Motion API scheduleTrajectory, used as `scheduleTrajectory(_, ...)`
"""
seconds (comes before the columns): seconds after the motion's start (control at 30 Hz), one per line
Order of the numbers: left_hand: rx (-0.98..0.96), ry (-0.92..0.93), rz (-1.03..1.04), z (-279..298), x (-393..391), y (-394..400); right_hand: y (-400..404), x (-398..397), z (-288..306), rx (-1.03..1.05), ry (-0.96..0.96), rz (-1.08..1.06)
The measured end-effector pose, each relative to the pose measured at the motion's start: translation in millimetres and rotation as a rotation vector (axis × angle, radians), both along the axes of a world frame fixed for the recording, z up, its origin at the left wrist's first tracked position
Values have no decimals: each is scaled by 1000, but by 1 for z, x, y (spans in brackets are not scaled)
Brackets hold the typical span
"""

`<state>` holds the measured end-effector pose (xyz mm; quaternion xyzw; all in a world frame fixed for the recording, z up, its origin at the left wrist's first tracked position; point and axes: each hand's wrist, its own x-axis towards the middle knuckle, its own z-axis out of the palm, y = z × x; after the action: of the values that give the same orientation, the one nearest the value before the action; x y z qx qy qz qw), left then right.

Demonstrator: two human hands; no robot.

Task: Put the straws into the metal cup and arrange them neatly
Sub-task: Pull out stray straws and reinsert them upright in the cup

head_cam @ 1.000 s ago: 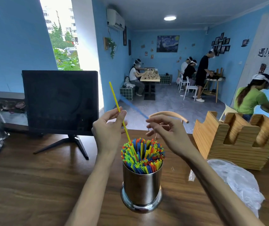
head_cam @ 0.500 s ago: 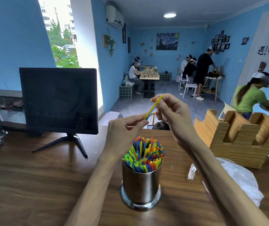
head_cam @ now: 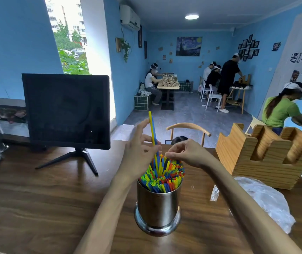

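A shiny metal cup (head_cam: 157, 206) stands on the wooden table, packed with several coloured straws (head_cam: 163, 177) standing on end. My left hand (head_cam: 138, 153) pinches a yellow straw and a blue straw (head_cam: 152, 129) held together upright, their lower ends down among the straws in the cup. My right hand (head_cam: 186, 153) hovers just over the cup's far rim, its fingertips pinched together beside the two raised straws; whether it touches them I cannot tell.
A black monitor (head_cam: 66, 110) on a stand sits at the left. A wooden slotted holder (head_cam: 267, 158) stands at the right, with a crumpled clear plastic bag (head_cam: 267, 200) in front of it. A chair back (head_cam: 188, 128) rises behind the table. Several people sit in the room beyond.
The yellow and blue straws, held slanted between both hands above the cup half a second ago, now stand upright with their lower ends in the cup. My right hand has dropped to the rim.
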<state>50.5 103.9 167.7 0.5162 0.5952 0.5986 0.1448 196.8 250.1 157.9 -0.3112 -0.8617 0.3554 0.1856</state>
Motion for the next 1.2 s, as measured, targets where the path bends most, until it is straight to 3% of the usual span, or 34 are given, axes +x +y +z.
scheduleTrajectory(0.27, -105, 357, 18, -2, -9, 2, -1, -3, 7, 8, 90, -98)
scheduleTrajectory(0.53, -89, 359, 26, -12, -8, 2, -13, -4, 32, 66, 466, -118)
scheduleTrajectory(0.63, -109, 360, 30, -11, -8, 1, -20, -2, 47, 177, 578, -158)
scheduleTrajectory(0.8, -145, 465, 178, -18, -10, -3, -29, 3, 68, 279, 810, -220)
scheduleTrajectory(0.97, -113, 400, 227, -19, -10, -3, -44, 5, 68, 232, 998, -199)
scheduleTrajectory(1.2, -72, 235, 413, -10, -9, 2, -51, 2, 47, -26, 1043, -112)
